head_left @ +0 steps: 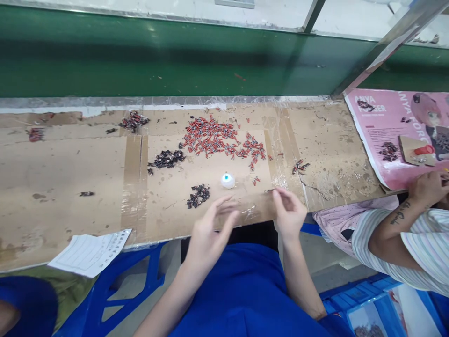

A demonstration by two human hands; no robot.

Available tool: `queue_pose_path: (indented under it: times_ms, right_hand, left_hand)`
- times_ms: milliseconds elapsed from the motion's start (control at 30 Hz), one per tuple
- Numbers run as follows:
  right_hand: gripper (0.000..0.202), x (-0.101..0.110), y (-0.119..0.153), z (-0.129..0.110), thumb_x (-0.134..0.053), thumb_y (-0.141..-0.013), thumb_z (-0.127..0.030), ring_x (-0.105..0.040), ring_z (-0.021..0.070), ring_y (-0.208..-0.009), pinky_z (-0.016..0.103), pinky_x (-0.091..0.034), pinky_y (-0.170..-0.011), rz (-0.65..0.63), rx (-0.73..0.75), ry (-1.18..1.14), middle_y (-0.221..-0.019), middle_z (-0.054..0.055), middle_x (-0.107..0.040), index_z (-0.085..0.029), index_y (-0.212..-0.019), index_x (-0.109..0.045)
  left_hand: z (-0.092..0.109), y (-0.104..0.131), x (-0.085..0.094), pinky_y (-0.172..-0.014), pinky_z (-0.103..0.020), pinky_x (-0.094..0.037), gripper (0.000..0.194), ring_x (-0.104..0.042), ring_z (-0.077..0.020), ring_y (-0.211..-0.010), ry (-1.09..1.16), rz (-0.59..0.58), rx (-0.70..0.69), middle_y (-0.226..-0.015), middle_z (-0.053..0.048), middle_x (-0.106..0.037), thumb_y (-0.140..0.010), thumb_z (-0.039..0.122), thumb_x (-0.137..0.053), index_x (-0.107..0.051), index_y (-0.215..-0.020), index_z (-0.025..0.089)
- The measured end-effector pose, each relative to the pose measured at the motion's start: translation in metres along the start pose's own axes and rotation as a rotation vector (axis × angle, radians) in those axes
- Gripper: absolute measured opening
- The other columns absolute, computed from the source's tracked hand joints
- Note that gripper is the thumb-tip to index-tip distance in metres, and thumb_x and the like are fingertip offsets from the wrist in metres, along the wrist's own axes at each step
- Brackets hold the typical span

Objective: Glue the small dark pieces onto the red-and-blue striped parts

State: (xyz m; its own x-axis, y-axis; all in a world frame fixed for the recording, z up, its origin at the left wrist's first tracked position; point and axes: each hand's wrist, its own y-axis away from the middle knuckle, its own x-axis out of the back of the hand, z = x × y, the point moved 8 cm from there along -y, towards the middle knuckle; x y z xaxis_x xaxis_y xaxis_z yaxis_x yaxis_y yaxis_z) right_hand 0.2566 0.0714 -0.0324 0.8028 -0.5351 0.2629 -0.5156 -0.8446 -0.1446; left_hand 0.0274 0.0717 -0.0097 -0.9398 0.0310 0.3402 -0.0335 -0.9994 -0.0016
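The left hand [210, 229] has its fingers loosely spread, seemingly bare, blurred; the right hand [289, 210] pinches a thin dark piece [268, 191] at its fingertips, too smeared to identify. Beneath runs the brown cardboard-covered bench [70, 168]. The broad heap of small red-and-metal pieces [210, 135] suggests plenty left; the mound of black pieces [168, 159] and smaller black cluster [198, 195] may be done, I can't tell. Between the hands, beyond them, sits a round white blue-centred container [228, 181].

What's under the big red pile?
Cardboard shows all around the red pile, which appears to lie straight on it. The surface directly beneath is covered, so anything else hidden there can't be seen.
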Motion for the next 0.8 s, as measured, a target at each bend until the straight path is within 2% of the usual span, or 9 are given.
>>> queue_pose_path:
  times_ms: [33, 100, 233, 300, 433, 500, 600, 700, 800]
  right_hand:
    - [0.019, 0.012, -0.011, 0.006, -0.069, -0.083, -0.033, -0.073, 0.022, -0.079, 0.039, -0.06, -0.078, 0.071, 0.018, 0.063, -0.086, 0.008, -0.077, -0.017, -0.09, -0.075]
    - [0.022, 0.024, -0.03, 0.012, -0.065, -0.084, -0.033, -0.072, 0.0235, -0.082, 0.043, -0.059, -0.082, 0.109, 0.089, 0.222, -0.091, 0.011, -0.077, -0.016, -0.093, -0.075]
    - [0.025, 0.021, -0.042, -0.003, -0.062, -0.086, -0.032, -0.067, 0.0295, -0.104, 0.051, -0.053, -0.094, 0.15, 0.305, 0.466, -0.108, 0.016, -0.073, -0.016, -0.101, -0.075]
    - [0.028, 0.003, -0.035, -0.018, -0.065, -0.086, -0.035, -0.064, 0.0302, -0.11, 0.053, -0.05, -0.099, 0.1, 0.395, 0.489, -0.114, 0.016, -0.07, -0.019, -0.108, -0.073]
    - [0.047, -0.062, -0.009, -0.036, -0.07, -0.084, -0.045, -0.06, 0.0302, -0.113, 0.053, -0.048, -0.102, -0.295, 0.492, 0.357, -0.116, 0.013, -0.068, -0.022, -0.124, -0.064]
    - [0.051, -0.088, 0.001, -0.037, -0.072, -0.083, -0.046, -0.055, 0.0313, -0.12, 0.054, -0.046, -0.106, -0.435, 0.5, 0.313, -0.121, 0.014, -0.065, -0.022, -0.127, -0.062]
    - [0.037, -0.11, 0.006, -0.032, -0.07, -0.086, -0.039, -0.051, 0.0312, -0.124, 0.054, -0.042, -0.11, -0.52, 0.475, 0.279, -0.122, 0.014, -0.065, -0.021, -0.118, -0.064]
    - [0.026, -0.111, 0.006, -0.028, -0.065, -0.089, -0.035, -0.051, 0.0287, -0.128, 0.054, -0.041, -0.111, -0.541, 0.397, 0.134, -0.123, 0.013, -0.066, -0.022, -0.112, -0.06]
    - [0.031, -0.099, 0.006, -0.018, -0.068, -0.086, -0.039, -0.062, 0.0252, -0.114, 0.048, -0.05, -0.099, -0.522, 0.196, -0.136, -0.116, 0.01, -0.068, -0.024, -0.11, -0.055]
  left_hand:
    - [0.001, -0.004, 0.012, -0.089, -0.037, -0.056, 0.023, -0.071, -0.02, -0.095, -0.117, 0.073, -0.058, -0.102, -0.007, -0.075, -0.093, 0.033, -0.057, -0.064, -0.111, 0.022]
    - [-0.002, -0.013, 0.035, -0.091, -0.042, -0.052, 0.019, -0.067, -0.0231, -0.099, -0.345, 0.204, -0.142, -0.103, -0.008, -0.073, -0.094, 0.031, -0.053, -0.069, -0.099, 0.021]
    - [-0.017, -0.035, 0.052, -0.09, -0.05, -0.043, 0.019, -0.059, -0.031, -0.101, -0.692, 0.216, -0.199, -0.097, -0.01, -0.072, -0.093, 0.026, -0.055, -0.073, -0.087, 0.023]
    - [-0.023, -0.042, 0.053, -0.089, -0.052, -0.039, 0.02, -0.057, -0.0332, -0.105, -0.781, 0.166, -0.22, -0.1, -0.01, -0.072, -0.092, 0.021, -0.056, -0.075, -0.089, 0.025]
    - [-0.027, -0.044, 0.049, -0.093, -0.054, -0.031, 0.023, -0.053, -0.0358, -0.116, -0.829, 0.093, -0.309, -0.104, -0.008, -0.074, -0.093, 0.019, -0.055, -0.076, -0.091, 0.028]
    - [-0.029, -0.046, 0.048, -0.093, -0.053, -0.03, 0.021, -0.052, -0.0358, -0.117, -0.826, 0.081, -0.338, -0.103, -0.007, -0.074, -0.092, 0.02, -0.056, -0.075, -0.089, 0.028]
    - [-0.03, -0.048, 0.048, -0.092, -0.049, -0.032, 0.018, -0.054, -0.0333, -0.115, -0.807, 0.068, -0.376, -0.1, -0.007, -0.075, -0.092, 0.021, -0.058, -0.074, -0.086, 0.026]
    - [-0.022, -0.046, 0.051, -0.091, -0.045, -0.035, 0.017, -0.058, -0.0298, -0.107, -0.77, 0.106, -0.425, -0.093, -0.007, -0.076, -0.093, 0.022, -0.056, -0.072, -0.088, 0.024]
    - [-0.008, -0.037, 0.046, -0.088, -0.042, -0.037, 0.016, -0.062, -0.0259, -0.097, -0.701, 0.138, -0.471, -0.086, -0.004, -0.076, -0.095, 0.024, -0.056, -0.071, -0.09, 0.023]
